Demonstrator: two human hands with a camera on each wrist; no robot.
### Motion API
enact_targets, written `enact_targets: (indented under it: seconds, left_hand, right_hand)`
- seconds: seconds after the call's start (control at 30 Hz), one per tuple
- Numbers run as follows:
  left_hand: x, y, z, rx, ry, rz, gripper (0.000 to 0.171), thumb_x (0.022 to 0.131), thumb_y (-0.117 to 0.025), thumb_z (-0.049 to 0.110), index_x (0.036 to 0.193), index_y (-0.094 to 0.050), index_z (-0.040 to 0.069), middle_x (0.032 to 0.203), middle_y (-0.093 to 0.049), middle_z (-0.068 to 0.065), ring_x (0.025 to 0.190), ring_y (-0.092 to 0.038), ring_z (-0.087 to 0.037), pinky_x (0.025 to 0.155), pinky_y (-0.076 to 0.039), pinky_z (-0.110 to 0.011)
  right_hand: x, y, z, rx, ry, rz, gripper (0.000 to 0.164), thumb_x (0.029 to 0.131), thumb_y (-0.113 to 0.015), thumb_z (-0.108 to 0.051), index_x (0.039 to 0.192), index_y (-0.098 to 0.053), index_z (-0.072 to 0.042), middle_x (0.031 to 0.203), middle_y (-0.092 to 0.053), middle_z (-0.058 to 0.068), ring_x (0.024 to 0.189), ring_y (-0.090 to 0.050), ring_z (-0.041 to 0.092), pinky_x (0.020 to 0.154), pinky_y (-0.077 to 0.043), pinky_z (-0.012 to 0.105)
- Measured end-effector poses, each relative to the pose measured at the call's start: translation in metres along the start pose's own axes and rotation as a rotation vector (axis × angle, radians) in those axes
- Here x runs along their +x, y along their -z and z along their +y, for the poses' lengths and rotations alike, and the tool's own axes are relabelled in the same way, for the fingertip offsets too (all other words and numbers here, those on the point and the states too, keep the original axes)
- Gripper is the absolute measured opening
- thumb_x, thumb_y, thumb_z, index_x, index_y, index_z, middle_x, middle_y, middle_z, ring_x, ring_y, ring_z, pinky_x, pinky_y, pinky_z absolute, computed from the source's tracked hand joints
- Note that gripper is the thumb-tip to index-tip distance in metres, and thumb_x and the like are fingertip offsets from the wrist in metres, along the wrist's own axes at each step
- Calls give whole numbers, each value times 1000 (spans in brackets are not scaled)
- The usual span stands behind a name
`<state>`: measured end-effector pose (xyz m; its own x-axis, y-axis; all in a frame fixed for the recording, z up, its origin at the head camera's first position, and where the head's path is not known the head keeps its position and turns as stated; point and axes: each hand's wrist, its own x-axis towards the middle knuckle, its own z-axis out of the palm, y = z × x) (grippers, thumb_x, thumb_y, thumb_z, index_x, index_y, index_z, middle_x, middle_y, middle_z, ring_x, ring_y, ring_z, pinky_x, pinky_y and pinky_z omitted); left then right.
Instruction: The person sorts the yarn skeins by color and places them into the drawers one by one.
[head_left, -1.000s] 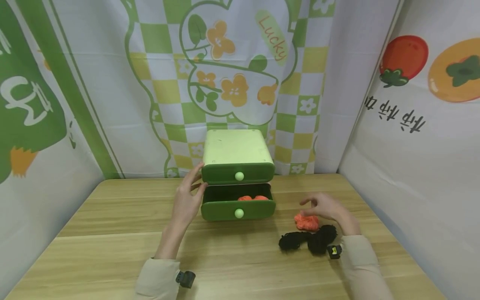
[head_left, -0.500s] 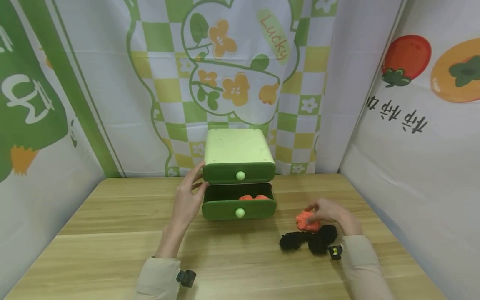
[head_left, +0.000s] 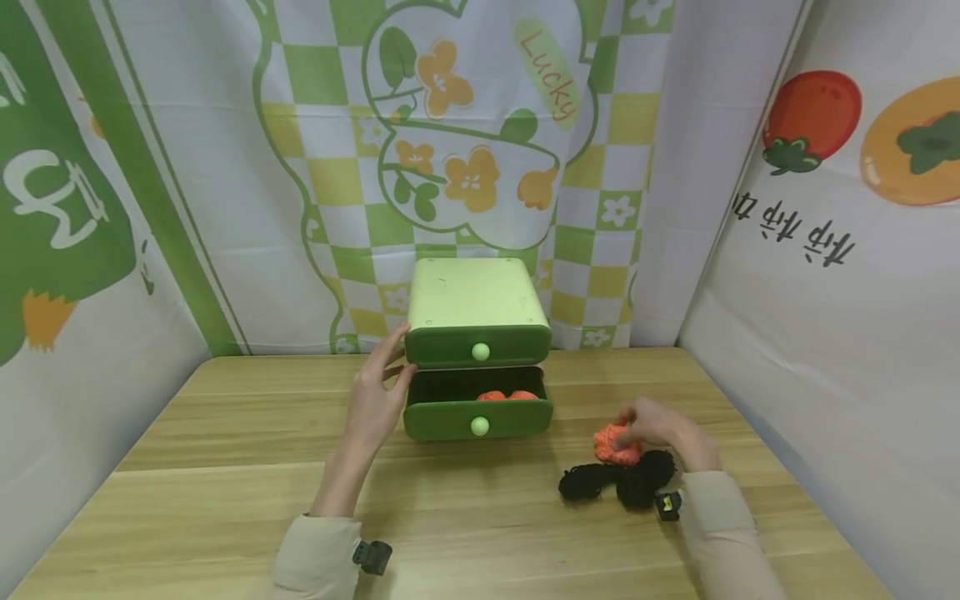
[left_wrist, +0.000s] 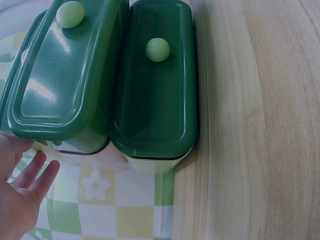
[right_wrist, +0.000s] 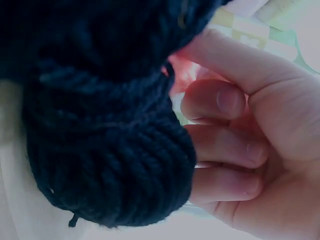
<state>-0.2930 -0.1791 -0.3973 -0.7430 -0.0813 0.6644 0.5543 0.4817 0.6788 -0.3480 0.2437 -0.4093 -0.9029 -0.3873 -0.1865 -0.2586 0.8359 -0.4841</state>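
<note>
My right hand (head_left: 658, 423) pinches an orange skein of yarn (head_left: 617, 448) on the table at the right. Just in front of it lies a black skein of yarn (head_left: 633, 483), tied narrow in its middle. In the right wrist view this black yarn (right_wrist: 115, 160) fills the left half and mostly hides the orange one. My left hand (head_left: 375, 396) rests with extended fingers against the left side of a small pale green chest (head_left: 476, 292) with dark green drawers. Its pulled-out drawer (head_left: 450, 421) holds more orange yarn (head_left: 510, 397).
Above the pulled-out drawer, the top drawer (head_left: 442, 347) stands closed. A lower closed drawer (left_wrist: 155, 100) shows only in the left wrist view. The wooden table (head_left: 225, 467) ends at printed curtains (head_left: 315, 250) behind and at the sides.
My right hand has come down onto the orange skein, and its fingers have closed on it. The skein has shifted very slightly right. My left hand and the chest have stayed put.
</note>
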Motion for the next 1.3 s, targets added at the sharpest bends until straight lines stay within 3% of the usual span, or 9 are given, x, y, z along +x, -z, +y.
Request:
enact_targets:
  seconds: [0.23,0.37,0.6,0.87,1.1,1.3]
  left_hand:
    - [0,1,1,1,-7,8,63,91,-66,-5,147,-48,18,147,-52,-10,120,-61,-36,95,-60,-45]
    - [-1,1,2,0,-15,13,62,91,-66,-6,146,-49,17,147,-52,-11,119,-62,-37,94,-60,-46]
    - [-2,1,1,1,-2,8,62,91,-66,-4,146,-49,18,147,-52,-9,120,-62,-36,95,-60,-45]
    - [-1,0,0,0,-5,7,62,91,-66,-5,146,-49,19,147,-52,-8,120,-62,-35,96,-60,-44]
    - [0,0,0,-4,-5,2,62,92,-66,-4,147,-48,19,147,-52,-9,120,-61,-35,96,-60,-45]
    - [0,0,0,-3,-3,3,61,92,-66,-4,146,-49,18,147,-52,-9,120,-61,-36,96,-60,-45]
  right_hand:
    - [3,-1,0,-70,69,31,18,77,-82,-19,88,-74,-8,82,-69,0,73,-55,14,65,-50,29]
    - [4,-1,-1,-100,74,44,15,76,-83,-23,78,-70,-15,73,-63,-6,68,-50,13,60,-44,26]
    - [4,0,-4,-130,103,112,18,77,-83,-29,79,-71,-15,74,-65,-5,67,-50,12,58,-43,26]
    - [2,3,-10,-124,70,210,25,79,-80,-39,76,-65,-20,67,-55,-6,61,-45,11,52,-36,25]
    - [1,6,-19,-155,123,273,27,85,-76,-36,72,-58,-21,66,-49,-7,59,-41,11,50,-31,25]
    - [0,7,-27,-169,149,298,19,90,-72,-37,79,-67,-23,66,-52,-8,58,-41,10,50,-32,25]
